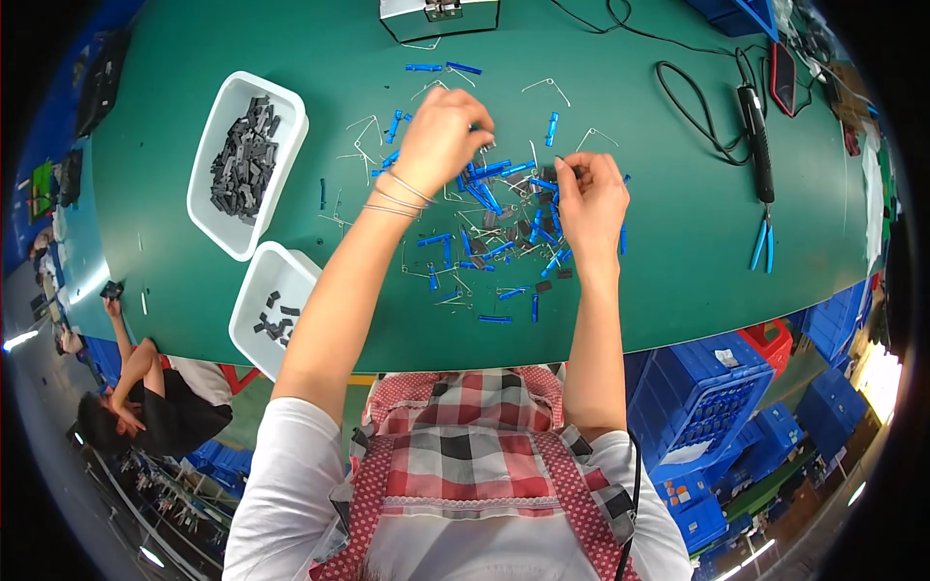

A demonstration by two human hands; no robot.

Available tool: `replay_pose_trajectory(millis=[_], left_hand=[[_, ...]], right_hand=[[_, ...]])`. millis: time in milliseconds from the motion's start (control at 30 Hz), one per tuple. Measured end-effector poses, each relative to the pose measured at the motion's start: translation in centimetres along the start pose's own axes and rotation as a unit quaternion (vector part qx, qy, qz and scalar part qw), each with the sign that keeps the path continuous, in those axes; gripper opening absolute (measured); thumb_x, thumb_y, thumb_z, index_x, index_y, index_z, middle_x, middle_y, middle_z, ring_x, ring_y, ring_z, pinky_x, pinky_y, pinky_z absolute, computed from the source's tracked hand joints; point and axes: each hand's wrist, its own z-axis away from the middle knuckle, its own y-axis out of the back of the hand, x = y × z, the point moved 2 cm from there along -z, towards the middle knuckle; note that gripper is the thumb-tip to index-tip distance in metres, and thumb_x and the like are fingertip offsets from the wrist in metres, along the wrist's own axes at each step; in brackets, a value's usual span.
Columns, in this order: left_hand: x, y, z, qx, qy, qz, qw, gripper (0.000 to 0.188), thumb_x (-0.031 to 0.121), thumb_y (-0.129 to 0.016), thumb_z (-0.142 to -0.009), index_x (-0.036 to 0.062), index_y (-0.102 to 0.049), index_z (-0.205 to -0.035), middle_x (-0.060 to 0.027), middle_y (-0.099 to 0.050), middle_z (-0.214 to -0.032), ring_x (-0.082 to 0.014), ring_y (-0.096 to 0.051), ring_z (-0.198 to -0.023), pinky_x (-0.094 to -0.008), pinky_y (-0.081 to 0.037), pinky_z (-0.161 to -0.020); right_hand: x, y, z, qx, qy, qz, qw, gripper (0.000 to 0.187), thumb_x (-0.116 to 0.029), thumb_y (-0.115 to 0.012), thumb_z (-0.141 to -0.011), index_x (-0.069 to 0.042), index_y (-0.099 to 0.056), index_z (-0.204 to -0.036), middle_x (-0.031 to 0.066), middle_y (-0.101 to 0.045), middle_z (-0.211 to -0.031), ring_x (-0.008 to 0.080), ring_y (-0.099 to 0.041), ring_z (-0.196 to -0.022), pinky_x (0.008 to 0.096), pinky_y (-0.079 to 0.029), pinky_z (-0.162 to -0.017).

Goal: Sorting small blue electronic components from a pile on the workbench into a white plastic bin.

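Both hands are over a loose pile of parts on a green table. The pile mixes narrow blue pieces [481, 197], small black blocks [489, 220] and thin bent wire springs [453, 284]. My left hand [441, 138], with bangles on its wrist, is at the pile's far left edge. Its fingers are curled together, and what they pinch is too small to make out. At the pile's right edge my right hand [595, 201] has thumb and fingers closed around a small black block [579, 172], partly hidden by the fingers.
On the left stand a white bin [201, 198] of black blocks and a smaller white bin [240, 312] with several more. A black-handled electric tool [758, 145] and blue-handled pliers [763, 244] lie right. A metal-fitted box [441, 21] is at the far edge. Another person [160, 407] sits left.
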Motion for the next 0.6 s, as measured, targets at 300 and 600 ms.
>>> replay_pose_trajectory(millis=[300,600], left_hand=[[1.9,0.0,2.3,0.022,0.051,0.012,0.998,0.006,0.001,-0.068,-0.074,0.0024,-0.065,-0.079,-0.0116,-0.062,-0.08,-0.0316,-0.061,-0.077,-0.0416,-0.051,-0.071],[3.0,20.3,21.4,-0.001,0.364,-0.024,0.931,0.016,-0.001,-0.077,-0.075,-0.0029,-0.064,-0.085,-0.0116,-0.064,-0.085,-0.0214,-0.067,-0.07,-0.033,-0.053,-0.063]], right_hand=[[-2.0,-0.9,2.3,0.004,-0.001,-0.072,0.997,0.008,-0.002,-0.072,-0.084,0.001,-0.065,-0.086,0.0061,-0.058,-0.078,0.0111,-0.055,-0.059,0.0267,-0.046,-0.055],[-8.9,-10.2,11.7,-0.329,-0.053,-0.291,0.897,0.011,-0.011,-0.073,-0.085,-0.002,-0.067,-0.085,0.0082,-0.061,-0.078,0.0174,-0.061,-0.064,0.0311,-0.049,-0.059]])
